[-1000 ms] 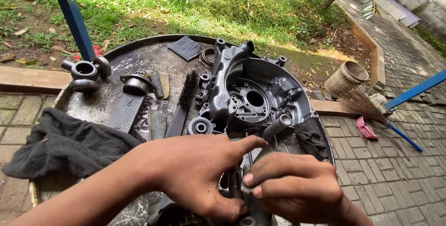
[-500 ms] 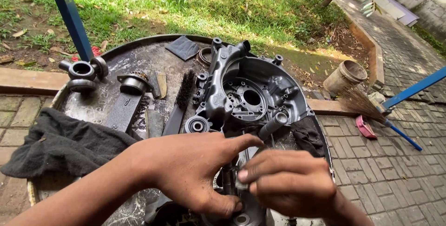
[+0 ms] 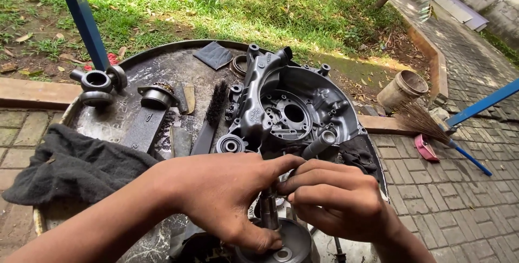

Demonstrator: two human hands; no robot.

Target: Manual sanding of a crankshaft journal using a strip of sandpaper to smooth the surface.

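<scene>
- Left hand curled loosely around an upright steel shaft, thumb on the round part below.
- Right hand closed, fingertips pinching the shaft's top.
- Engine case just beyond both hands.

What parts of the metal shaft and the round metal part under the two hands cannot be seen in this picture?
Head view:
- The grey metal shaft: its top is covered by the left hand and the right hand.
- The round grey metal part at the shaft's foot: the lower half is cut off by the bottom edge.
- What the right hand's fingers pinch is hidden inside them.
</scene>
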